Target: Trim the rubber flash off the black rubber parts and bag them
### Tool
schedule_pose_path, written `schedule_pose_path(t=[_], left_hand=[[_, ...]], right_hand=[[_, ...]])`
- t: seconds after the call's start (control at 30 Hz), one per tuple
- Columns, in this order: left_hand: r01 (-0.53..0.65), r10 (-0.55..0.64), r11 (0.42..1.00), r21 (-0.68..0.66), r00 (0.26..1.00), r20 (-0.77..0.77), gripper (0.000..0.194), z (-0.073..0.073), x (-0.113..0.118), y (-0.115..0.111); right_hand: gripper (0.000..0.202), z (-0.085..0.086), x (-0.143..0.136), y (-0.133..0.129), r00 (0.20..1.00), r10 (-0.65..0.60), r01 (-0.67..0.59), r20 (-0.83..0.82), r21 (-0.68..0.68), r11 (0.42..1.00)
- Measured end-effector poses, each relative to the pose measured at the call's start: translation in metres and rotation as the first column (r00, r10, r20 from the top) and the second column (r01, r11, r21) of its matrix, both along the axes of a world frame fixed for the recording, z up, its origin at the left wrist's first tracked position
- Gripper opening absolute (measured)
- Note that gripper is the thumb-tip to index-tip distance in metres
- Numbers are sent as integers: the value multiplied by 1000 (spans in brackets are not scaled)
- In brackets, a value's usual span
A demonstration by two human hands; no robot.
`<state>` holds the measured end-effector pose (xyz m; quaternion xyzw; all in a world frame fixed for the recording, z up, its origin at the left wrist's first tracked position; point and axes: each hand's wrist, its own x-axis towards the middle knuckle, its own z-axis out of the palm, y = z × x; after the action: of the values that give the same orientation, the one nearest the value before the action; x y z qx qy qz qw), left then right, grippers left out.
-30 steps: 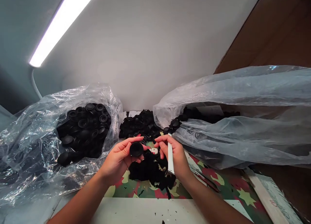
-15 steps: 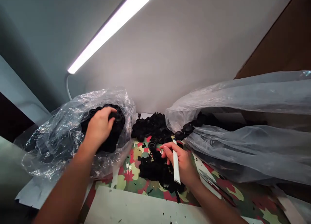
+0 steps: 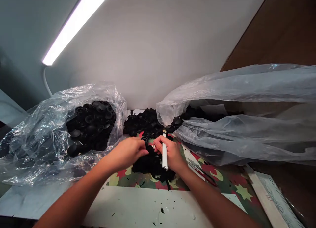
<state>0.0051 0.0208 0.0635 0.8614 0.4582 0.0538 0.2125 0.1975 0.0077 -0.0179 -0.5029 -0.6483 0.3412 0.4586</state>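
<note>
My left hand (image 3: 131, 152) is over the middle of the worktop, its fingers curled downward; what they hold, if anything, is hidden. Close by its fingertips lies a black ring-shaped rubber part (image 3: 145, 140). My right hand (image 3: 171, 154) grips a slim white-handled tool (image 3: 164, 154), held nearly upright; its working tip is hard to make out. Below both hands is a heap of black scraps (image 3: 150, 167). To the left, a clear plastic bag (image 3: 49, 122) gapes around many round black rubber parts (image 3: 92, 122).
Behind my hands sits another black pile (image 3: 144, 121). A second clear bag (image 3: 234, 89) spreads along the right, with black pieces at its mouth. Scissors (image 3: 203, 173) rest right of my forearm on the camouflage-patterned mat (image 3: 243, 191). A white sheet (image 3: 138, 205) lies in front, specked with black bits.
My left hand has left the bag of black parts and come right, beside my right hand. My right hand still holds the white-handled tool. The view has shifted to the right.
</note>
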Motion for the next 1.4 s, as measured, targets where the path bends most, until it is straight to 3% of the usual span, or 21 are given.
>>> schedule_pose_path(t=[0.07,0.17,0.3,0.37,0.43,0.53,0.6,0.77,0.83,0.93,1.07,1.23,1.4], left_hand=[[8,-3,994,-113,999,51,19,-16,5,-8],[-60,74,990,-129,992,105,32,-37,9,-12],[-154,198,973,-170,939,282,33,-48,10,-9],[-164,295,940,-300,833,468,41,-45,6,-6],[-118,430,870,-479,658,618,48,-38,1,-3],[-22,625,733,-680,415,661,48,-33,-3,-1],[-17,695,685,-728,312,647,45,-35,-2,-3],[-54,744,663,-747,158,649,44,-48,10,-9],[-72,752,657,-751,130,646,45,-50,13,-11],[-119,697,717,-687,106,709,42,-52,15,-12],[-163,610,792,-589,165,775,37,-53,14,-11],[-169,573,820,-547,207,793,45,-52,15,-14],[-187,581,812,-553,170,796,53,-50,18,-16]], right_hand=[[40,1,1,1,1000,-1,1,-6,5,1000],[45,0,0,1,998,-8,9,-57,14,1000],[60,-3,0,0,982,-14,30,-190,82,996],[66,-3,1,-1,971,-23,53,-239,121,991],[67,-1,2,-2,965,-56,98,-254,156,983],[60,4,3,-4,962,-112,166,-249,205,965],[46,8,0,-6,957,-146,198,-251,198,960],[17,11,-14,-14,909,-117,164,-400,84,983],[17,12,-18,-18,910,-86,129,-406,79,989],[15,14,-21,-24,952,-68,96,-298,78,992],[14,19,-19,-29,974,-45,59,-221,58,997],[13,19,-20,-30,989,-71,77,-132,46,996],[11,12,-25,-29,994,-84,95,-71,166,982]])
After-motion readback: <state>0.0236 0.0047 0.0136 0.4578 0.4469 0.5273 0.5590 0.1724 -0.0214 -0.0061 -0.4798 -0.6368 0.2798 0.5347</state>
